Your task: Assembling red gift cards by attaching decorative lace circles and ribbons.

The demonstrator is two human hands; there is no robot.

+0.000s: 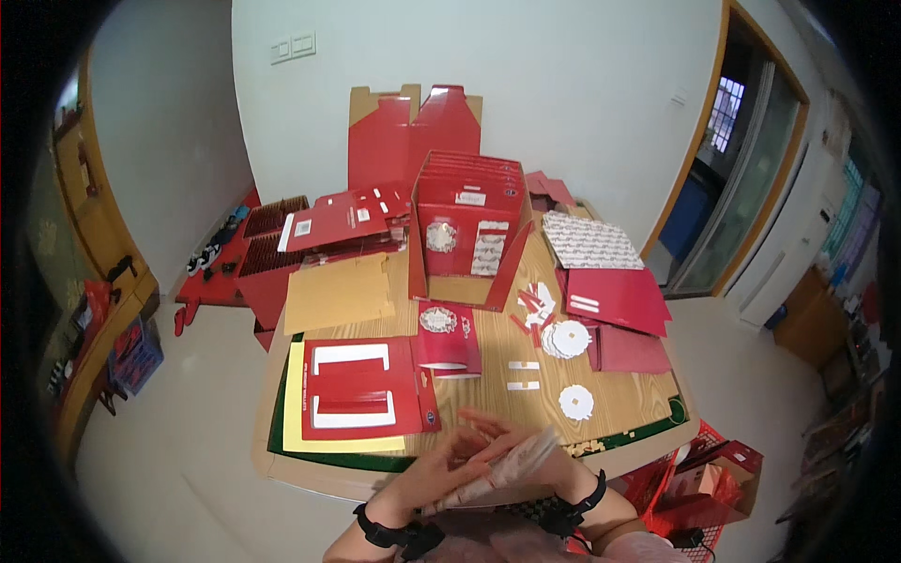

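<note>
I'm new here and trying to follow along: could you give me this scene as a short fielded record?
Left hand: at pale patterned piece, grip unclear
Right hand: at the same piece, grip unclear
Front left: red sheet atop yellow sheet
Middle: open red box
Behind box: red cardboard
Right: white disc near pile of white discs

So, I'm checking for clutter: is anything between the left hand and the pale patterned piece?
Nothing visible: the left hand appears to touch the pale patterned piece; the nearest white disc lies beyond, on the table.
</note>
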